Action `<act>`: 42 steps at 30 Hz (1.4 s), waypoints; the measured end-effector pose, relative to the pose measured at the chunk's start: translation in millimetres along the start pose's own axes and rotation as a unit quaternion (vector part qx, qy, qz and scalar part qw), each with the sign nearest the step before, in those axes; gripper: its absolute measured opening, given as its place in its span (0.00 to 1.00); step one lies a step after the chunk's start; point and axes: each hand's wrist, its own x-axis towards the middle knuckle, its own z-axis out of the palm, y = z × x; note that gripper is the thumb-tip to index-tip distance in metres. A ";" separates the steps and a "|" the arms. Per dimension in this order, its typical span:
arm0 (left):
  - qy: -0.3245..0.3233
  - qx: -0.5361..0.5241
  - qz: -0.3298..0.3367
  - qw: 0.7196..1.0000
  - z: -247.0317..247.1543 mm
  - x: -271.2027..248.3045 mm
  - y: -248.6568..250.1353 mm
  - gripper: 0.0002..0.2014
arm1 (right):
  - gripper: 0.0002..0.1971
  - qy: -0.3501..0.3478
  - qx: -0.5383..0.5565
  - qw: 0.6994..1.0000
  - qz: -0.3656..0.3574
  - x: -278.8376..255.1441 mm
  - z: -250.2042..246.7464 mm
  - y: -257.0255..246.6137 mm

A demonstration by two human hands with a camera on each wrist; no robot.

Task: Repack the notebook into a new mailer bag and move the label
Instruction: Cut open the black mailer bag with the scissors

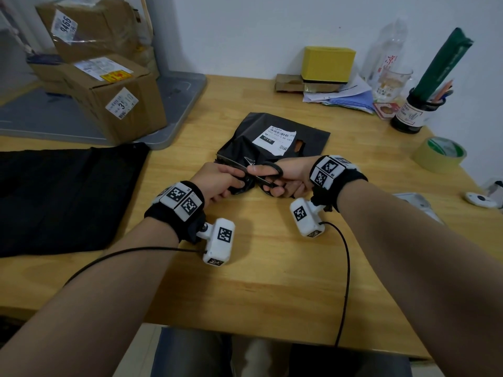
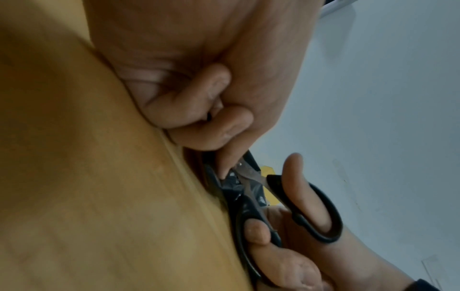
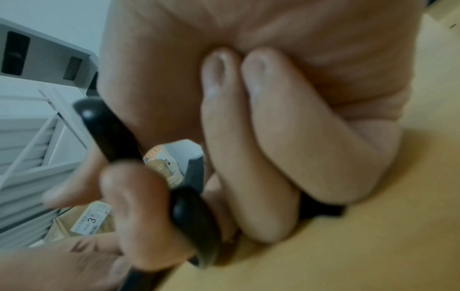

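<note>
A black mailer bag (image 1: 309,137) with a white label (image 1: 273,138) lies mid-table; what it holds is hidden. My right hand (image 1: 288,178) grips black-handled scissors (image 1: 268,171), thumb through one ring, and their blades sit at the bag's near edge. My left hand (image 1: 217,180) pinches that near edge beside the blades. The left wrist view shows the left hand (image 2: 199,110) with crumpled black plastic (image 2: 231,183) at the scissors (image 2: 311,212). In the right wrist view the right hand (image 3: 273,137) curls round the scissors' handle (image 3: 194,212). A large flat black sheet (image 1: 68,191), perhaps another bag, lies at left.
Labelled cardboard boxes (image 1: 117,99) stand on a grey tray (image 1: 174,104) at back left. A yellow box (image 1: 328,63), papers, a glass (image 1: 392,83) and a pen jar (image 1: 411,112) line the back. A tape roll (image 1: 438,155) sits at right.
</note>
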 end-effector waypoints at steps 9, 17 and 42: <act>-0.020 0.022 0.007 1.000 -0.8 -1.0 -3.3 0.12 | 0.33 0.002 0.001 1.000 -0.010 3.3 2.2 -3.3; -0.055 0.045 0.016 0.997 1.0 3.5 -6.6 0.11 | 0.31 0.019 0.011 1.000 -0.005 4.9 6.0 -7.9; -0.078 0.073 0.046 0.993 4.8 2.0 -8.2 0.11 | 0.29 0.097 0.033 0.992 -0.079 -5.7 15.7 0.3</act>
